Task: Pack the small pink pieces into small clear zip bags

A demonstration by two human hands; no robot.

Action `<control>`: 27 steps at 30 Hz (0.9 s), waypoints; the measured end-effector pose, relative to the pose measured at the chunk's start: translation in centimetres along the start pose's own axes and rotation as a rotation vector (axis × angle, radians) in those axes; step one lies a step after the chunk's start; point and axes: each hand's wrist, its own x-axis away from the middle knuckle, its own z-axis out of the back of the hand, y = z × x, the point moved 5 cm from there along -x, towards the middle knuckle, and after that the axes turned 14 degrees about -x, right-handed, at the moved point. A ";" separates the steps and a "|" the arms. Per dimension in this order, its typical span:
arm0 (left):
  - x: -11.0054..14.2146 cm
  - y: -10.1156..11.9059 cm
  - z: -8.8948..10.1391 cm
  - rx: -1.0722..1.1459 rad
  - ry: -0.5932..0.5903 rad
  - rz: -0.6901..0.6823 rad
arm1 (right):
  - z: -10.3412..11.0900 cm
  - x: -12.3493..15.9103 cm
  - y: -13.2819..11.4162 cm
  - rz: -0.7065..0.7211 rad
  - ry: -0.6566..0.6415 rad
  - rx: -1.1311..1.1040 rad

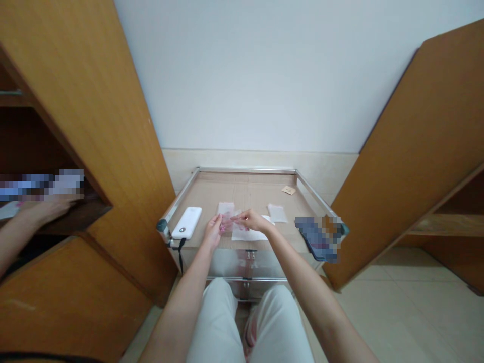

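Observation:
My left hand (214, 229) and my right hand (250, 220) meet over the cardboard-covered top of a small metal cart (245, 171). Between their pinched fingers they hold a small clear plastic bag with something pink inside (228, 220). Under my right hand lies a white sheet or flat bag (247, 234). Another small clear bag (226, 206) lies just behind my hands, and a third (277, 213) lies to the right.
A white power bank (187, 222) with a dark strap lies at the cart's left. A small tan tag (288, 190) lies at the back right. Wooden cabinets flank the cart. Another person's arm (22, 227) reaches into the left shelf.

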 end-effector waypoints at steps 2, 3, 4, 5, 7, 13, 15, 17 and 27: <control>0.1 0.1 -0.1 0.007 -0.008 0.001 | -0.1 -0.1 -0.1 -0.027 0.003 0.002; 0.1 0.1 -0.1 0.011 -0.011 0.004 | 0.0 -0.1 -0.1 -0.041 0.011 -0.004; 0.1 0.1 -0.1 0.015 -0.014 0.010 | 0.0 -0.2 -0.1 -0.052 0.021 -0.011; 0.1 0.1 -0.1 0.021 -0.016 0.021 | 0.1 -0.3 -0.1 -0.059 0.034 -0.018; 0.0 0.0 0.0 0.050 -0.019 0.048 | 0.5 -0.4 -0.3 -0.057 0.067 -0.025; 0.0 -0.3 0.1 0.106 -0.092 0.049 | 1.2 -1.1 -1.5 -0.045 0.139 -0.070; 0.2 -0.3 -0.2 0.067 -0.175 0.046 | 0.9 -1.4 -1.5 -0.069 0.131 -0.124; 0.5 -0.2 -0.5 0.034 -0.274 0.059 | 0.5 -1.7 -1.0 -0.110 0.113 -0.167; 0.9 -0.4 -0.9 0.090 -0.564 0.102 | -0.5 -2.4 2.2 -0.244 0.105 -0.215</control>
